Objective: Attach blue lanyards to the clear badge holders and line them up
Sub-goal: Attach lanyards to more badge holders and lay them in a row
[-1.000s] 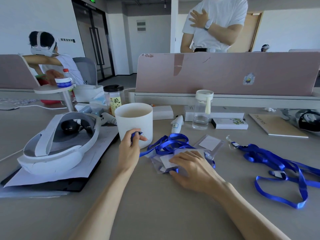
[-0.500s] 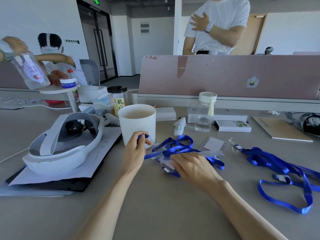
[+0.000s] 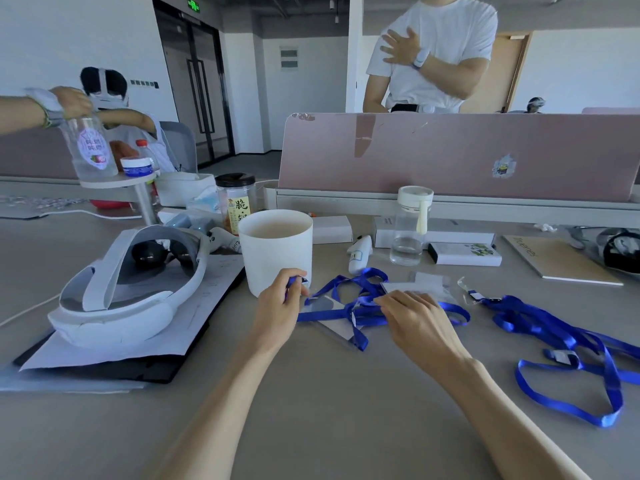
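The grey table (image 3: pixel 311 410) carries a white headset (image 3: pixel 131 289) at left. A loose lanyard tangle (image 3: pixel 561 341) runs off the right edge. The white cup (image 3: pixel 275 251) looks pale brown inside; the clear bottle (image 3: pixel 410 226) holds a little water. The right hand (image 3: pixel 415 320) curls over the blue lanyards (image 3: pixel 322 317) and clear badge holders (image 3: pixel 427 285) beside the cup, hiding whether it grips them. The left hand (image 3: pixel 277 310) pinches a lanyard end (image 3: pixel 297 280).

Only the arms and hands show: the left forearm (image 3: pixel 221 403) and right forearm (image 3: pixel 502 410) are slim and bare, uncovered down to the frame's lower edge. The left hand (image 3: pixel 277 306) and right hand (image 3: pixel 415 320) are bare too, with nails that seem short, though the view is soft.
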`<action>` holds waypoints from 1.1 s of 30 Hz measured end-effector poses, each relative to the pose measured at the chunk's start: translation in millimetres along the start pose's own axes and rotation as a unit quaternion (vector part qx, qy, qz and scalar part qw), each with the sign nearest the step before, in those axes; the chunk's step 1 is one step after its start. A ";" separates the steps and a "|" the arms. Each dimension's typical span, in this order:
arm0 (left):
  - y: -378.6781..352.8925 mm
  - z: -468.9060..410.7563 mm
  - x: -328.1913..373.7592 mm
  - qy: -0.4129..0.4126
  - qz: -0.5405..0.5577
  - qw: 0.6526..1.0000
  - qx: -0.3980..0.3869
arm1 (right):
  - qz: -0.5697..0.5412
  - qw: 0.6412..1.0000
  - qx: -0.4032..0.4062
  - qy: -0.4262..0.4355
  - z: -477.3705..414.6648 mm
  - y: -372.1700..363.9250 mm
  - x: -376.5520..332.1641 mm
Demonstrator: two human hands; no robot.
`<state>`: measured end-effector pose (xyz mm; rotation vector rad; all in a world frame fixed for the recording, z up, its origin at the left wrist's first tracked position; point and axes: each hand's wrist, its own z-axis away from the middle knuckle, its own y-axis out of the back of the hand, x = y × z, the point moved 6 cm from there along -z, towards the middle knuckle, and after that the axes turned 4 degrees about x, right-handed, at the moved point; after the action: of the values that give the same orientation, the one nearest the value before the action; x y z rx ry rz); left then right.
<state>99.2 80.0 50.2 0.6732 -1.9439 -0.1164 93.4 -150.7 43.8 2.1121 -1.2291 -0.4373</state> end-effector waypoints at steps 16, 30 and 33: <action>-45.8 19.8 2.8 -0.164 -0.245 0.931 -0.213 | -0.103 0.986 -0.129 0.029 10.1 -11.6 -28.6; -61.0 22.1 5.9 -0.343 -0.404 0.836 -0.142 | -0.040 0.986 -0.152 -0.062 10.8 -9.2 -9.9; -61.4 23.9 9.5 -0.328 -0.415 0.833 -0.164 | -0.053 0.980 -0.176 -0.076 12.3 -15.2 -10.6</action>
<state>100.5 18.8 24.2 1.3168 -2.0195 -1.3462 90.9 -140.8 24.1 1.8705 -1.0352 -0.8149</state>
